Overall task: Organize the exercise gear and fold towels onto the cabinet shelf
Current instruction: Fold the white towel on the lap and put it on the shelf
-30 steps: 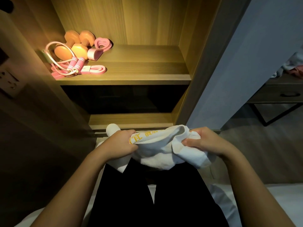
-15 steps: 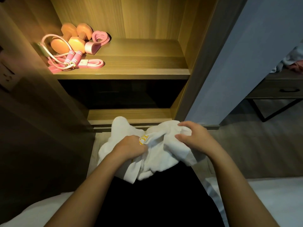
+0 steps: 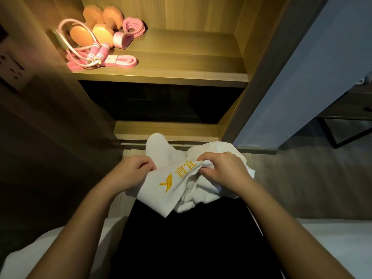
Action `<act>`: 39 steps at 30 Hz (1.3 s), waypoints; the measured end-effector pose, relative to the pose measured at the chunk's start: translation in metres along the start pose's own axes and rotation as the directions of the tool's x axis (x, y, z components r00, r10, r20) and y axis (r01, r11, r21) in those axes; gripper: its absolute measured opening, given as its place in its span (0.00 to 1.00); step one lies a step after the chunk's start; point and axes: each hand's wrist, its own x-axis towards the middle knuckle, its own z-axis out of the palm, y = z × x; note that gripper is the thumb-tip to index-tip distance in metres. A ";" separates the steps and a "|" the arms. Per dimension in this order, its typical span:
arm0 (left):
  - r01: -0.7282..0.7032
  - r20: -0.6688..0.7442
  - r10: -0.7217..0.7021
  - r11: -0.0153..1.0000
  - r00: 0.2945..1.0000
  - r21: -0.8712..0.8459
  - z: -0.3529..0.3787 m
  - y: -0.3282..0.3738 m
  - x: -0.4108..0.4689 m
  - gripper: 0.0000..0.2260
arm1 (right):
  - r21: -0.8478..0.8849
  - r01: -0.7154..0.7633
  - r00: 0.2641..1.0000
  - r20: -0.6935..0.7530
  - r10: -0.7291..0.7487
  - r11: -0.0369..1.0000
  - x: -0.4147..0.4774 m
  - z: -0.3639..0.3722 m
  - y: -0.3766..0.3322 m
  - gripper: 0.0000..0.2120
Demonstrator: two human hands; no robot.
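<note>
The left hand (image 3: 133, 171) is curled around one edge of a white towel (image 3: 161, 198), and the right hand (image 3: 225, 172) pinches the same edge farther along, fingers bent tight into the cloth. Between the two hands a stretch of towel is pulled flat, showing a yellow stitched logo and characters; the rest hangs bunched below the right hand and behind both hands. The towel sits over the person's lap in black trousers (image 3: 191, 248), in front of an open wooden cabinet. On the lit cabinet shelf (image 3: 181, 57) above, at its left end, lie two orange dumbbells (image 3: 100, 33), a pink jump rope (image 3: 96, 55) looped across them, a flat pink band (image 3: 122, 61) and a heart-shaped pink band (image 3: 131, 27). A white bed (image 3: 332, 234) shows on either side of the legs.
</note>
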 end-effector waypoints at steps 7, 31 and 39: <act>-0.042 0.241 0.036 0.999 0.970 0.017 -0.011 -0.013 0.002 0.06 | 0.032 0.015 0.999 -0.033 -0.014 0.999 0.002 0.007 0.003 0.08; -0.189 0.247 0.196 0.981 0.949 -0.050 0.028 0.017 0.013 0.08 | 0.003 0.198 0.913 0.364 -0.186 0.980 -0.017 -0.018 0.003 0.09; -0.154 0.298 0.174 0.984 0.938 -0.091 0.034 0.036 0.026 0.07 | -0.021 0.214 0.955 0.215 -0.205 0.977 -0.021 -0.015 0.003 0.10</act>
